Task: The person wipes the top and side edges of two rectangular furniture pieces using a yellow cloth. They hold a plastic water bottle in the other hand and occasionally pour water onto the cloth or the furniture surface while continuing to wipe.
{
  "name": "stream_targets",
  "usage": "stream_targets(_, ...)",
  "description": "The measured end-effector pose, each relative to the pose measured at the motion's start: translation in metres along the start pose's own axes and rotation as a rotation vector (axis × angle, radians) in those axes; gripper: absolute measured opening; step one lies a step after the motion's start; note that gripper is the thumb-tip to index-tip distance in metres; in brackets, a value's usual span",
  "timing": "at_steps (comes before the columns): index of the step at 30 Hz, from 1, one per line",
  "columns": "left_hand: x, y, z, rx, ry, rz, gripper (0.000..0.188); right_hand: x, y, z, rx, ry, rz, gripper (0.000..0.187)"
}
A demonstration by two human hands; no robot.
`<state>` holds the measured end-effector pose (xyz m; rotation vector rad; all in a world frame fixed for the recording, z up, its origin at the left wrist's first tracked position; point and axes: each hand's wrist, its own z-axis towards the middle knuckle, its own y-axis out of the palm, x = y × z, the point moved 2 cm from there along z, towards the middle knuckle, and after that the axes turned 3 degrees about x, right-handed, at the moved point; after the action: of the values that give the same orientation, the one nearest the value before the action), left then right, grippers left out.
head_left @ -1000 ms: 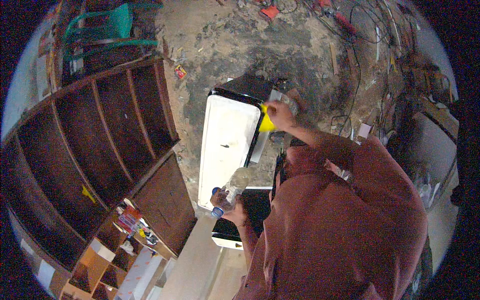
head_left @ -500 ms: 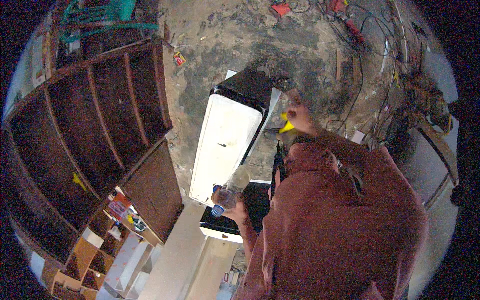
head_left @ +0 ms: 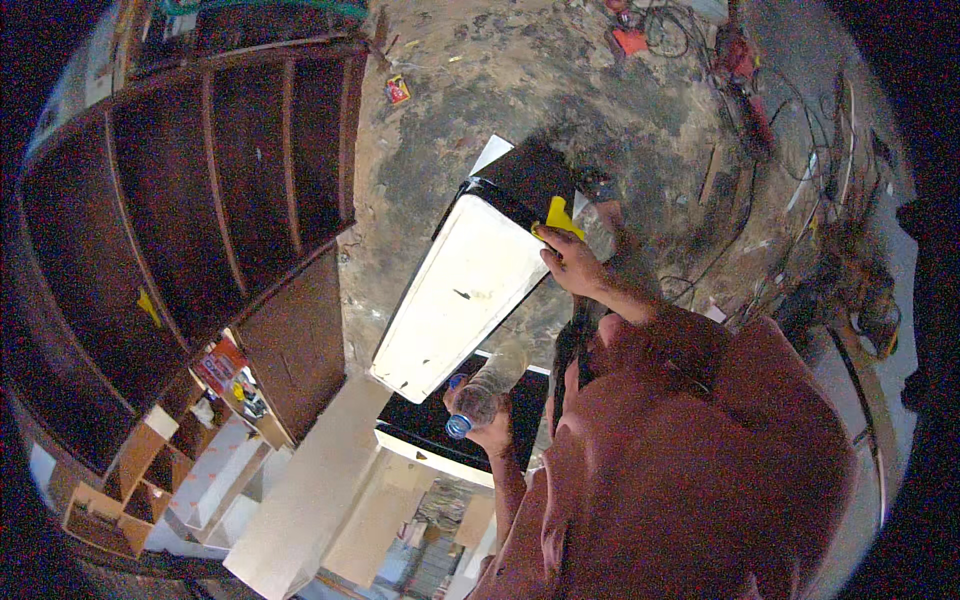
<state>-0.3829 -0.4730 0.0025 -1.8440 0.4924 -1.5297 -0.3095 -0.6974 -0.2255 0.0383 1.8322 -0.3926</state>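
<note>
My left hand point(head_left: 490, 432) is wrapped around a clear plastic bottle point(head_left: 488, 388), tilted with its blue top point(head_left: 459, 426) toward the lower left. A second small blue piece point(head_left: 457, 382) shows beside the fingertips. My right hand point(head_left: 574, 264) pinches a flat yellow piece point(head_left: 562, 216), whose exact kind I cannot make out. It is at the far right corner of a long black box-like unit with a white top face point(head_left: 460, 290). Dark marks spot this white face. The bottle is near its lower right edge.
A dark brown shelf unit point(head_left: 240, 170) lies along the left, with another yellow piece point(head_left: 148, 306) in it. Wooden compartments point(head_left: 130, 500) and a pale board point(head_left: 310, 490) are at lower left. Cables point(head_left: 740, 220) and red items point(head_left: 735, 55) lie on the rough floor at right.
My right hand has moved left with the yellow piece, up to the white face's corner. My left hand still holds the bottle. The whole view has shifted and turned.
</note>
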Motion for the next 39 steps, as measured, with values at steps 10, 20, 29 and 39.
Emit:
stream_targets(10,0.006,0.004,-0.009,0.025,0.001,-0.077,0.070,-0.023,0.016,0.085,-0.075,-0.116,-0.013,0.040)
stream_targets(20,0.004,0.001,-0.006,0.007,-0.084,-0.009,0.075,-0.035,0.016,0.112,-0.155,-0.145,0.008,0.034)
stream_targets(29,0.007,0.010,-0.001,-0.036,-0.215,-0.064,0.072,-0.032,0.014,0.109,-0.115,-0.193,0.026,0.028)
stream_targets(39,0.005,0.011,0.006,-0.025,-0.073,0.000,0.078,-0.032,0.017,0.105,-0.235,0.050,-0.051,0.036)
